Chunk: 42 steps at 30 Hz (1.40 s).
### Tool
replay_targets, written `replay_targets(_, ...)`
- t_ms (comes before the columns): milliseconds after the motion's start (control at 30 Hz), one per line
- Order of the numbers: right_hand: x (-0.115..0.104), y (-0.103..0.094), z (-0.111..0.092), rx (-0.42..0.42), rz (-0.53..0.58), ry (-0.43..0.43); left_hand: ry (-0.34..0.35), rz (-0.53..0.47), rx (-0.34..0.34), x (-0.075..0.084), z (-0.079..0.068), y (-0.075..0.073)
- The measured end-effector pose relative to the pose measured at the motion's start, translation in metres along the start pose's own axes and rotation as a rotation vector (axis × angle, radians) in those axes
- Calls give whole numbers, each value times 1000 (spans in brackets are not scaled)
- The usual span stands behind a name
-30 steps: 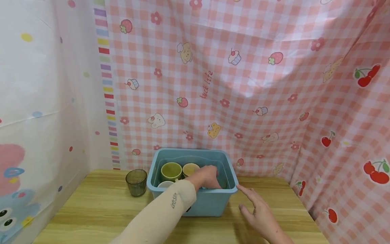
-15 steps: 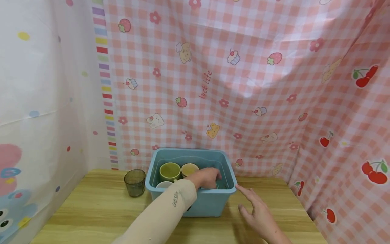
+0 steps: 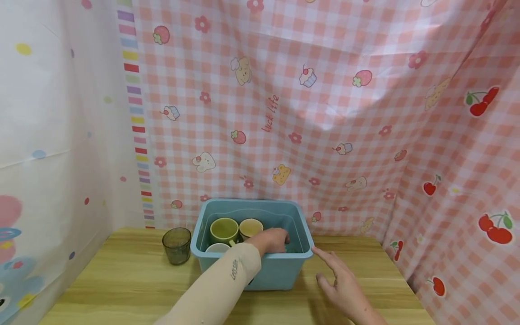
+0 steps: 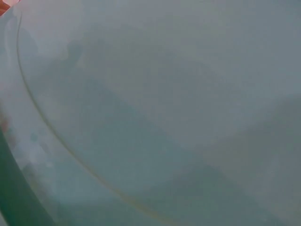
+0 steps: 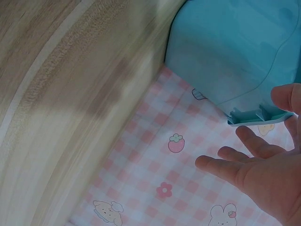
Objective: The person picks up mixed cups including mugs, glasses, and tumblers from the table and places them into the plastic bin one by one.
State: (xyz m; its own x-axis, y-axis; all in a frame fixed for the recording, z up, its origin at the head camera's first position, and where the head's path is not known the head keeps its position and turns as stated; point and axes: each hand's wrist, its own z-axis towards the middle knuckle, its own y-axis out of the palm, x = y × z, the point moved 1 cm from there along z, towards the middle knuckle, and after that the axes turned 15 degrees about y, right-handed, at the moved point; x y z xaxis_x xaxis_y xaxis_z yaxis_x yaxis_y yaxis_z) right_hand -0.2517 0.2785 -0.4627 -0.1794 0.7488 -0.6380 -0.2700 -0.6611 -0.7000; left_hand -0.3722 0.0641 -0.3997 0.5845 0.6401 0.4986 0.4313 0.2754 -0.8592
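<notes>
A light blue plastic bin point(image 3: 272, 273) stands on the wooden table. My left hand point(image 3: 273, 240) reaches down into its right half, and its fingertips are hidden. A dim teal shape point(image 3: 290, 248) shows just beside those fingers, too unclear to name. In the left wrist view, a blurred blue-grey surface point(image 4: 141, 117) fills nearly everything. My right hand point(image 3: 341, 284) is at the bin's right front corner, fingers extended, with the index fingertip at the rim. The right wrist view shows its fingers point(image 5: 221, 169) spread near the bin's rim, holding nothing.
Inside the bin's left half are a green mug point(image 3: 224, 230), a cream cup point(image 3: 251, 228) and a white cup point(image 3: 218, 248). A smoky glass point(image 3: 177, 246) stands on the table point(image 3: 122, 280), left of the bin. A checked pink curtain point(image 3: 252, 113) hangs behind.
My left hand has shifted slightly down and inward within the bin. The right hand keeps its place at the corner. The whole head view has drifted a little.
</notes>
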Motion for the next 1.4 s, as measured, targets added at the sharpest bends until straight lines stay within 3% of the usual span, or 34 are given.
replay_targets(1100,-3,1,0,-15,14,35,5,-22,31,5,-5,-1)
replay_targets(1400,-3,0,-1,-16,7,39,34,10,83,12,-8,-7)
